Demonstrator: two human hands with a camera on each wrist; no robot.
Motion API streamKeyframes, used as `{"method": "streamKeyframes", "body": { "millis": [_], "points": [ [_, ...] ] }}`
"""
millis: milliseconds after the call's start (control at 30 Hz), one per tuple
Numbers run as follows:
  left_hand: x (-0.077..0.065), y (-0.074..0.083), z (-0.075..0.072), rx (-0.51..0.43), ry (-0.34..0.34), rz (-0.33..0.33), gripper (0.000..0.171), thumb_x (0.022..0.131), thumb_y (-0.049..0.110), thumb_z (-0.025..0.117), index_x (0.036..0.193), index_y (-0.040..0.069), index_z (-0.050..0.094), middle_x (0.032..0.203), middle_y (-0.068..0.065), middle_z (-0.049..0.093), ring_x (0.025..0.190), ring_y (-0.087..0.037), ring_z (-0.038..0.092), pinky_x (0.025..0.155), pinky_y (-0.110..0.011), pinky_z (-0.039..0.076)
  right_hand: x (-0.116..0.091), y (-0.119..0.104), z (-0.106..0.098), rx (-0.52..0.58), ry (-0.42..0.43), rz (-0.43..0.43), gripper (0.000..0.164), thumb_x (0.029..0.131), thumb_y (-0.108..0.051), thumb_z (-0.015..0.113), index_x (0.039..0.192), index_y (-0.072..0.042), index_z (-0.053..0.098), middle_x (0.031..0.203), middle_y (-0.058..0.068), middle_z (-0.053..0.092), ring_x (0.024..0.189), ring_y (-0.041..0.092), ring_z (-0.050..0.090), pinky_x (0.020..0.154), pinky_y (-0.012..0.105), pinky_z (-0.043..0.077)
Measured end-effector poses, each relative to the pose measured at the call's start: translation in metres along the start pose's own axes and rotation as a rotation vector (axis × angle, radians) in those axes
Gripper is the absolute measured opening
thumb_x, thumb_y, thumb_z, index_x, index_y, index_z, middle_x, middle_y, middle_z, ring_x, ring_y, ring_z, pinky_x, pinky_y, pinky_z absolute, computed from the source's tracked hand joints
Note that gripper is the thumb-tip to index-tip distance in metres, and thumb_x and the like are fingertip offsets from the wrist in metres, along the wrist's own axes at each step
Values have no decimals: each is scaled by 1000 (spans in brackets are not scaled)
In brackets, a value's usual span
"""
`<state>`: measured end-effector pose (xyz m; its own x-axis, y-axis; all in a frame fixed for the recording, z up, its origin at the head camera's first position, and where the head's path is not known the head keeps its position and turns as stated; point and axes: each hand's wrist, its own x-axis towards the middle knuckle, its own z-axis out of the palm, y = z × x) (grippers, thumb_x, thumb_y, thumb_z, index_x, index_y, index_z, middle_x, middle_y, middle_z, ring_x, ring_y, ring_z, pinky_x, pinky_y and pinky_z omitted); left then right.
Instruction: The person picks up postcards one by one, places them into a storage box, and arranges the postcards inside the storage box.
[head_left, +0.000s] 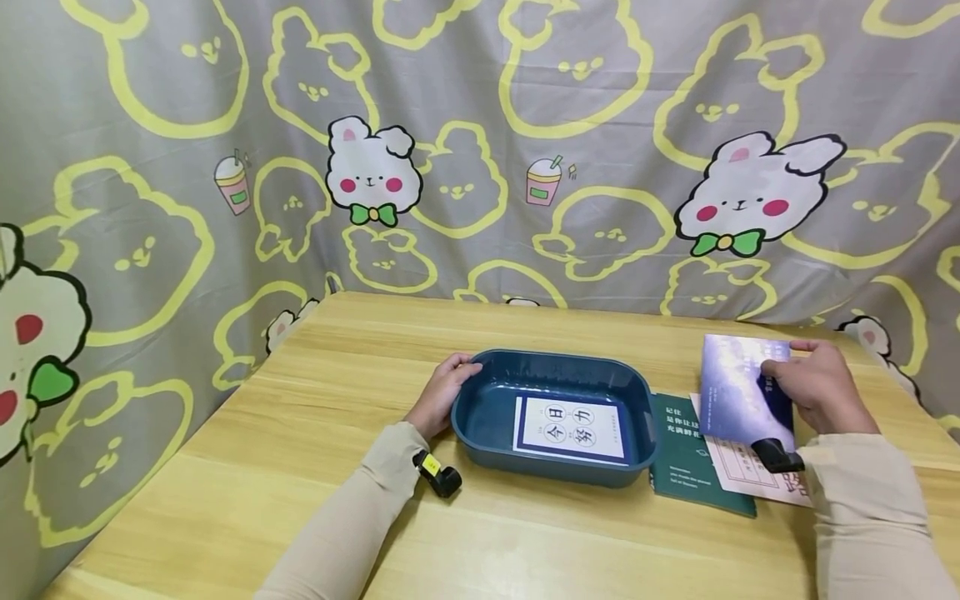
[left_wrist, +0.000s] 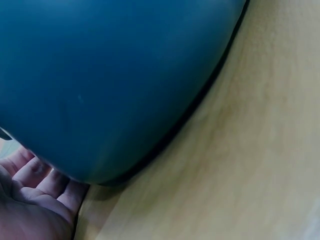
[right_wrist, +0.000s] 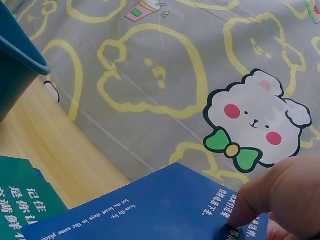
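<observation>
Nearest are two beige sleeves, each with a small black device at the wrist, above a pale wood-grain bench. A rectangular dark-green booklet with white lettering lies just right of the basin, partly overlapped by a flat pale-pink printed paper.

The left hand is bent around the left end of a deep, dark-teal plastic basin with rounded corners, gripping its rim; the left wrist view shows its fingers against the outer wall. Inside, on the basin's floor, lies a rectangular white card with a navy border and circled characters.

The right hand pinches the right side of a rectangular blue-and-violet booklet with white lettering, thumb on the cover. It is tilted over the pink paper; whether its lower edge touches cannot be told.

Beyond the bench hangs a grey fabric curtain with yellow outlines and white rabbit heads.
</observation>
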<state>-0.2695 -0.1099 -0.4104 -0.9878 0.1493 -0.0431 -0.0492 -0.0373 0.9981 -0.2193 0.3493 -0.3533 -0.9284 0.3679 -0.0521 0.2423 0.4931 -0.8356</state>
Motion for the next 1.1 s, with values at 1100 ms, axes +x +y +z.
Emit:
{"method": "streamKeyframes", "body": {
  "millis": [1100],
  "points": [
    [2, -2, 0, -33, -22, 2, 13, 96, 14, 54, 104, 4, 53, 101, -8, 57, 88, -17, 57, 75, -27, 49, -7, -23, -2, 101, 35, -76, 66, 94, -8, 52, 140, 13, 8, 135, 42, 30, 113, 49, 43, 58, 22, 49]
  ]
}}
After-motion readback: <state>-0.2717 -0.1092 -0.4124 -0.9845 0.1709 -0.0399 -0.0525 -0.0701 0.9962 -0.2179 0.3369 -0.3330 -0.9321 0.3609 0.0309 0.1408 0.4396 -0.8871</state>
